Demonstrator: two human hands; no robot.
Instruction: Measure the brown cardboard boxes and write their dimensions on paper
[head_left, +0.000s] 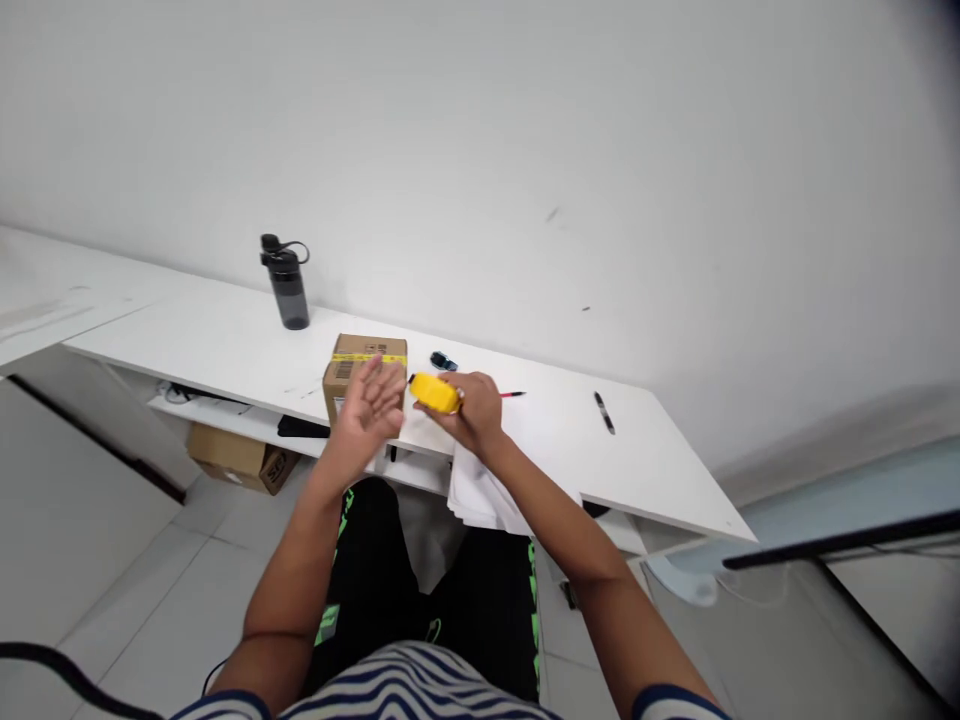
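Note:
My right hand [484, 410] grips a yellow tape measure [435, 393], held up above the front part of the white desk. Its small dark tip points left. Palm up with the fingers spread, my left hand [367, 405] holds nothing and is just left of the tape measure. Behind that hand stands a brown cardboard box [371, 346] with yellow tape across its top; the hand hides part of its front. White paper sheets [484, 495] hang over the desk edge below my right forearm. A red pen with a black end [513, 394] pokes out beyond my right hand.
A dark water bottle [289, 295] stands at the back left of the desk [210, 330]. Near the wall lies a small dark-and-blue object [442, 361]. A black marker [604, 412] rests on the right side. Another cardboard box [229, 455] sits beneath the shelf.

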